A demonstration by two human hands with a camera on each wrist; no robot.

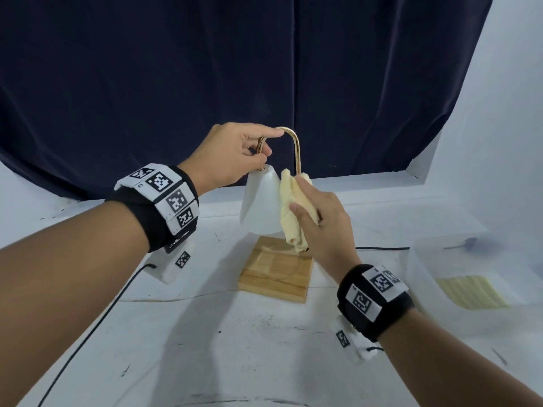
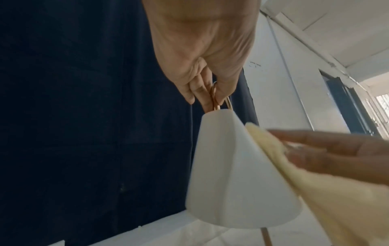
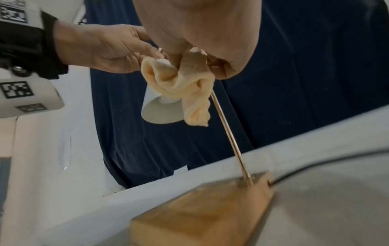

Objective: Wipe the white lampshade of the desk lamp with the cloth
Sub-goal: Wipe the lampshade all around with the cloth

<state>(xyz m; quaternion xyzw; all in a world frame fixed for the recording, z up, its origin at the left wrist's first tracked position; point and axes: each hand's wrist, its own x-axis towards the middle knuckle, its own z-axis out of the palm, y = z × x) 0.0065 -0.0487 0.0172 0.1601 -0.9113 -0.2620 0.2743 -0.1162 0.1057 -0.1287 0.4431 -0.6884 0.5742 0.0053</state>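
Observation:
A desk lamp stands mid-table with a white cone lampshade point(image 1: 260, 205) point(image 2: 227, 174) point(image 3: 160, 108), a gold curved arm point(image 1: 295, 145) point(image 3: 229, 133) and a wooden base point(image 1: 277, 273) point(image 3: 202, 214). My left hand point(image 1: 235, 154) point(image 2: 202, 55) pinches the gold arm just above the shade's top. My right hand point(image 1: 318, 218) point(image 3: 202, 41) holds a bunched pale yellow cloth point(image 1: 293, 212) point(image 2: 305, 179) point(image 3: 179, 84) and presses it against the shade's right side. The cloth's lower end hangs below the shade's rim.
A dark blue curtain point(image 1: 264, 69) hangs behind the white table point(image 1: 235, 348). A clear plastic box point(image 1: 482, 274) holding a yellow folded cloth sits at the right. A black lamp cord point(image 1: 382, 248) runs right from the base. Another cable point(image 1: 97, 318) trails at the left.

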